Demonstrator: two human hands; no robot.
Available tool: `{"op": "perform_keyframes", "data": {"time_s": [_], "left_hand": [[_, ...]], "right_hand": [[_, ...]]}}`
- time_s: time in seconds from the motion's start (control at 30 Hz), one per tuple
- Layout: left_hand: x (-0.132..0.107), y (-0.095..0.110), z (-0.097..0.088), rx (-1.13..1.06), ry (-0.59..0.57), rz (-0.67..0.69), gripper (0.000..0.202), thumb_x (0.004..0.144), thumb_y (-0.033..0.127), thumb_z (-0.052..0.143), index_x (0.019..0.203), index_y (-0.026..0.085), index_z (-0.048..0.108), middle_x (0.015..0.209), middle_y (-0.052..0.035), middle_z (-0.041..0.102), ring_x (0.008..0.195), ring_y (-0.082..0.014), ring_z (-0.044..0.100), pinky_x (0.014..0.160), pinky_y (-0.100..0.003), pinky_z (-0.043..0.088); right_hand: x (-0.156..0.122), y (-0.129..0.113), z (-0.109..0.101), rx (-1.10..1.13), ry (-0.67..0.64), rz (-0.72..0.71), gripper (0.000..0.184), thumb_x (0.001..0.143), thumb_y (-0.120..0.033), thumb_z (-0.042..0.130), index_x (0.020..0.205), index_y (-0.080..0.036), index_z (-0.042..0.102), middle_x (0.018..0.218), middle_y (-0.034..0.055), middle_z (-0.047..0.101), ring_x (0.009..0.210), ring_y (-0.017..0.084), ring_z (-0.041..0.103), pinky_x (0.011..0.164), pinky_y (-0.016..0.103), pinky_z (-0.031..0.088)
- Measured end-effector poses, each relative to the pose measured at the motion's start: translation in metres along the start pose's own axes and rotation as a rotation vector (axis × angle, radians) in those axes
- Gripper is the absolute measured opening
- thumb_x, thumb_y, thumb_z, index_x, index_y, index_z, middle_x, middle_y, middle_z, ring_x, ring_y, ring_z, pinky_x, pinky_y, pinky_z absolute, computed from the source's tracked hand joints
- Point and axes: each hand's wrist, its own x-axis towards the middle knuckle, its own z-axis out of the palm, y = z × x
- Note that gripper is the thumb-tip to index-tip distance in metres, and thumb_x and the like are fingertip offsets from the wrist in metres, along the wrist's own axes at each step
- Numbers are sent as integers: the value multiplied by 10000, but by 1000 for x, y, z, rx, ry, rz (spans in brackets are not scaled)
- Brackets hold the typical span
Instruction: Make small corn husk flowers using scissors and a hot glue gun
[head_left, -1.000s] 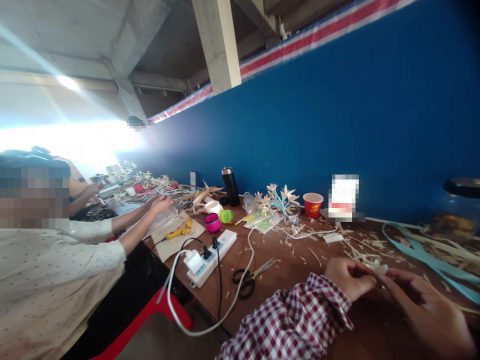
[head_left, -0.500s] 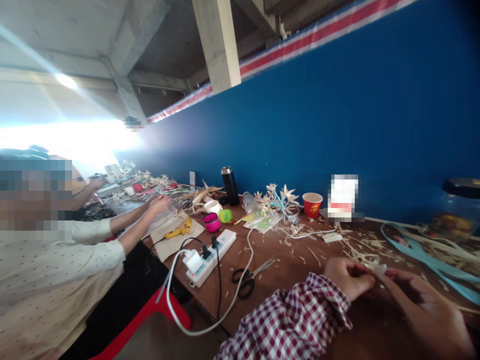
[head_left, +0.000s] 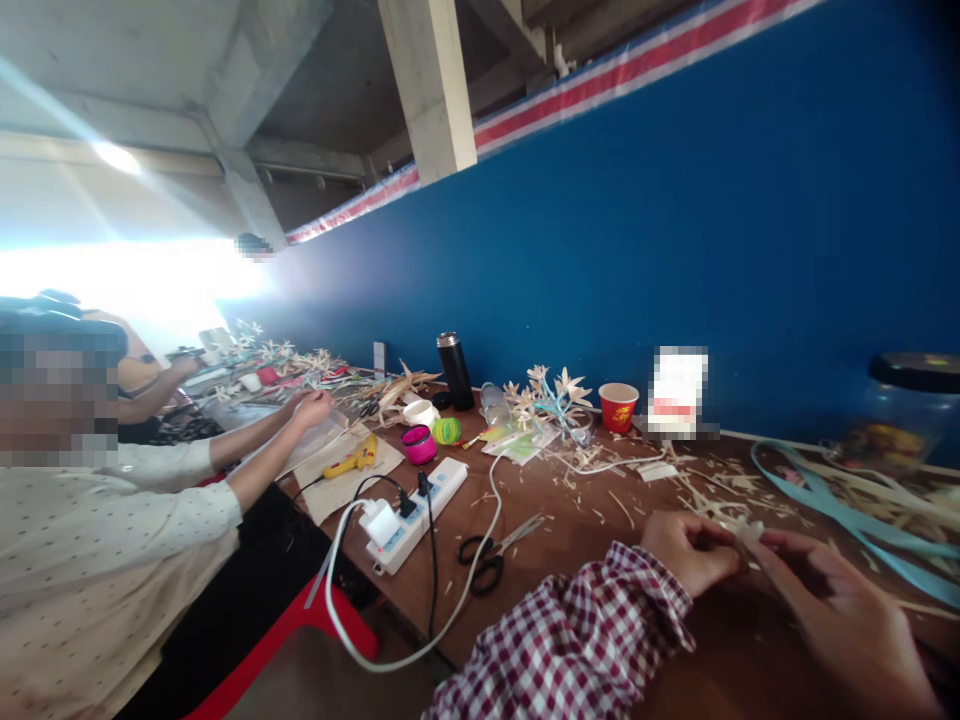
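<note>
At the lower right, my left hand [head_left: 691, 552], in a checked sleeve, pinches a small pale petal-like piece [head_left: 745, 532] between thumb and fingers. From the other side my right hand [head_left: 840, 605] grips the same piece, its thumb and fingertips meeting my left fingertips. The piece is partly hidden by the fingers, and its exact kind cannot be made out. Thin pale shavings [head_left: 720, 490] lie on the brown table [head_left: 585, 545] just beyond my hands. Scissors [head_left: 499, 553] with black handles rest on the table left of my sleeve, with the blades apart.
A white power strip [head_left: 420, 515] with cables lies left. Behind stand a black flask [head_left: 454, 372], pale flowers on blue stems [head_left: 551, 400], a red paper cup [head_left: 619, 408] and a jar [head_left: 896, 425]. Blue ribbon [head_left: 847, 515] lies right. A co-worker [head_left: 112, 550] sits left near a yellow glue gun [head_left: 352, 459].
The whole view has shifted slightly, so things appear a little further left. Both my hands keep their hold on the pale piece, with little change in the fingers.
</note>
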Motion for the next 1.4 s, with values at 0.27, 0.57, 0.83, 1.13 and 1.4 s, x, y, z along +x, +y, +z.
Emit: {"op": "perform_keyframes", "data": {"time_s": [0.27,0.57,0.83,1.13,1.4], "left_hand": [[1,-2,-1,-8,-8,3,227,629,203,678,842,124,687,767,-60,690,685,-178,648,681,-337,549],[0,-2,0,-65,-56,15,223,626,192,681,832,107,682,752,-77,692,667,-183,650,680,-357,544],[2,-5,-3,-15,-69,58,242,615,228,691,823,104,684,744,-69,691,672,-177,644,681,-331,535],[1,13,-5,-163,-78,-27,98,639,186,673,709,127,640,574,1,624,497,-110,576,510,-241,495],[3,9,-6,-157,-89,-19,182,609,249,718,713,130,628,593,-5,633,497,-110,581,503,-234,489]], "right_hand": [[-6,-10,-2,61,7,-48,448,489,-489,614,805,-172,623,773,83,676,719,258,626,659,310,499],[-6,-9,-2,66,-2,-43,440,504,-481,619,818,-173,626,781,81,675,705,244,623,635,292,490],[-6,-7,-1,120,10,-58,410,530,-471,625,800,-162,626,768,80,670,679,220,620,632,296,503],[-4,3,6,222,-18,-248,289,738,-410,559,857,-154,623,808,78,670,717,198,610,666,318,494],[-6,2,5,194,-50,-282,231,762,-392,546,771,-169,609,712,43,645,645,175,583,613,278,465]]}}
